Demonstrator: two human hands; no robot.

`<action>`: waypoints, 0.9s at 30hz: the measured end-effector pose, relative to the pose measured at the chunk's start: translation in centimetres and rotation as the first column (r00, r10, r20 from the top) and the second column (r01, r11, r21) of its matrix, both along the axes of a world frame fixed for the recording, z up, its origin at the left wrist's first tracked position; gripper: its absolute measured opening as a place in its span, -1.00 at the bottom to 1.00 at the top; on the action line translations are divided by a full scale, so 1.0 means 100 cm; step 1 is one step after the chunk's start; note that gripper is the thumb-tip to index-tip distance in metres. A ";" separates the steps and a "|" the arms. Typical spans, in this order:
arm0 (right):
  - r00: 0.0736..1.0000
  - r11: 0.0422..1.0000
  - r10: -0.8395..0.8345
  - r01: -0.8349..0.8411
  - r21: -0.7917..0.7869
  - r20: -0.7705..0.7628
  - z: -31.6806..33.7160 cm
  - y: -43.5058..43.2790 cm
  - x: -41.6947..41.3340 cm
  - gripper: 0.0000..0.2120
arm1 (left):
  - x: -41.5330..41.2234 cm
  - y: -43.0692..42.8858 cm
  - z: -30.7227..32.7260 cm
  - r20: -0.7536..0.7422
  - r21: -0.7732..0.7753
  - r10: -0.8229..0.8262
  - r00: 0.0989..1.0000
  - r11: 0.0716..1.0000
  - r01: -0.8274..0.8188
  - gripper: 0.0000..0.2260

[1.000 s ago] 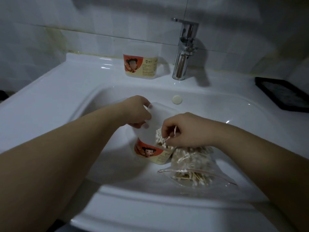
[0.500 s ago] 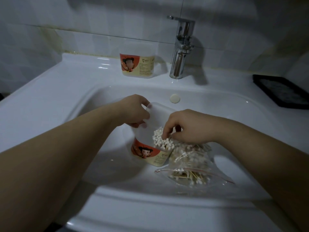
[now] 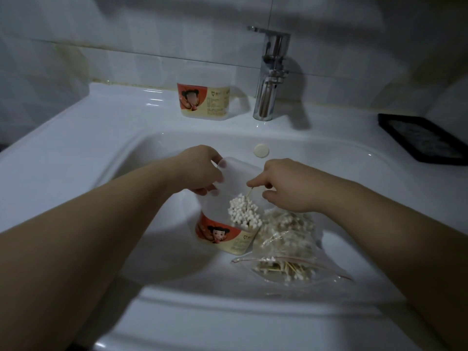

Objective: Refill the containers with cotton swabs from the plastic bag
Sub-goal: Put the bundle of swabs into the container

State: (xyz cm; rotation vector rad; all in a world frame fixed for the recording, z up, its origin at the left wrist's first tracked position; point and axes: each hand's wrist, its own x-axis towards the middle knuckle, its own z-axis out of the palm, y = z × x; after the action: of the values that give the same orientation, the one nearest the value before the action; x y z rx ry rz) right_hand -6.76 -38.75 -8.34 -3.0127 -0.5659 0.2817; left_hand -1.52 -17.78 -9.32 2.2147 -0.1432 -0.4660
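Observation:
Inside the sink basin a translucent container (image 3: pixel 222 234) with a red and cream cartoon label leans toward me. My left hand (image 3: pixel 200 171) grips its open rim on the left. A bunch of cotton swabs (image 3: pixel 244 212) stands in it, white tips up. My right hand (image 3: pixel 286 184) hovers over the rim and pinches the wooden stick of a single swab (image 3: pixel 249 194) at the top of the bunch. Just right of the container lies the clear plastic bag (image 3: pixel 286 252), with many swabs in it. A second, same-labelled container (image 3: pixel 203 101) stands on the ledge behind the basin.
The white sink (image 3: pixel 76 148) fills the view. A chrome faucet (image 3: pixel 269 77) rises at the back, right of the second container. A round overflow cap (image 3: pixel 261 150) sits on the basin's back wall. A black tray (image 3: pixel 425 140) lies on the counter at the right.
My right hand has lifted from pressing on the swab bunch and now pinches one swab's stick above it. My left hand stays on the container rim.

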 end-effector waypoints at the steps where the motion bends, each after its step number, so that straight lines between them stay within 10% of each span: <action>1: 1.000 1.000 0.005 -0.004 -0.006 0.011 0.000 0.001 0.000 -0.59 | 0.000 0.000 0.000 -0.001 0.001 0.000 1.000 1.000 0.000 -0.78; 27: 0.910 0.980 0.185 -0.146 -0.131 0.371 0.016 0.015 -0.007 -0.99 | 0.003 -0.001 -0.001 0.006 -0.022 -0.038 0.999 0.999 0.038 -0.74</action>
State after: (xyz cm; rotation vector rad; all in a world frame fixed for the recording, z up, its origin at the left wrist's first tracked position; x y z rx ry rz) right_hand -7.46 -37.23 -6.72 -3.1355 -0.8638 -0.2912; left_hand -1.19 -17.86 -9.45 2.1950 -0.1925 -0.4772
